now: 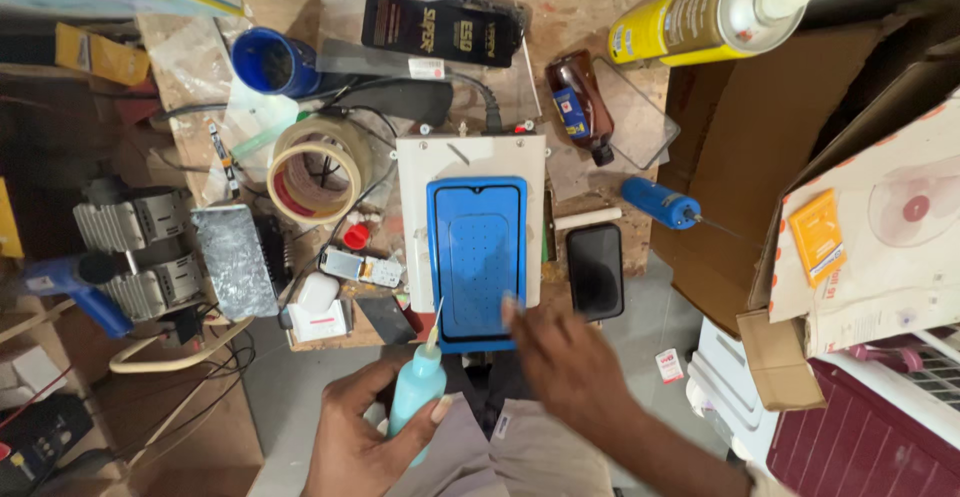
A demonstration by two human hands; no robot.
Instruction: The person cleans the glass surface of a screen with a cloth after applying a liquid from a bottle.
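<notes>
**Squeeze bottle held at the blue mat**

Centrally, a pale blue squeeze bottle (417, 389) is gripped by the left hand (362, 437), its thin nozzle pointed at the near edge of the blue mat (476, 259). That mat is carried on a white plate (470, 157) on the table (590, 17). The mat's near corner is touched by the fingertips (510, 307) of the right hand (565, 362), which is open. A black phone (595, 271) lies just beside the mat.
</notes>
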